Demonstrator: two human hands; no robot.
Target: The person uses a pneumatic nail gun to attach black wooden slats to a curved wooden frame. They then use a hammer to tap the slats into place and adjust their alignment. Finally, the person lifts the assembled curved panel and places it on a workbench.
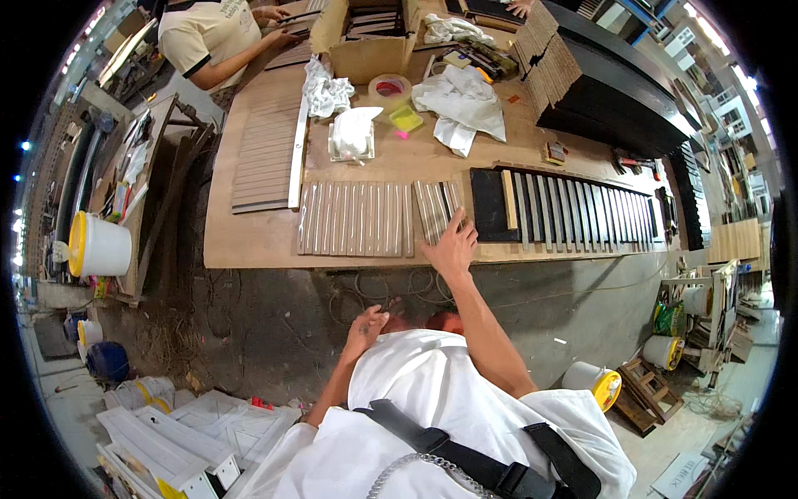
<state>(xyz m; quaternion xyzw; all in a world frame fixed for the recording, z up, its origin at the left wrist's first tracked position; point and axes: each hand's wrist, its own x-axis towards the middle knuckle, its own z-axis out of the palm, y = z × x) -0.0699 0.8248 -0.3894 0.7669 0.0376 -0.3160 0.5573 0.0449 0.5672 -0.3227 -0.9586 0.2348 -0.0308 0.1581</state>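
My right hand (451, 248) reaches over the table's near edge with its fingers spread, touching a small group of narrow grey-beige slats (432, 208). A dark strip shows among them near my fingertips. Left of these lies a wider row of similar slats (353, 218), side by side with shiny faces. To the right is a black panel (489, 204) with a row of dark strips (573, 212) on it and a pale wooden strip (509, 200) along its left end. My left hand (364, 328) is in front of my body, off the table, its fingers loosely bent and nothing visible in them.
On the wooden table (258, 245) are white cloths (461, 100), a tape roll (389, 88), a cardboard box (366, 58) and long black pieces (607, 87). Another person (212, 41) works at the far left. White buckets (104, 245) stand on both sides.
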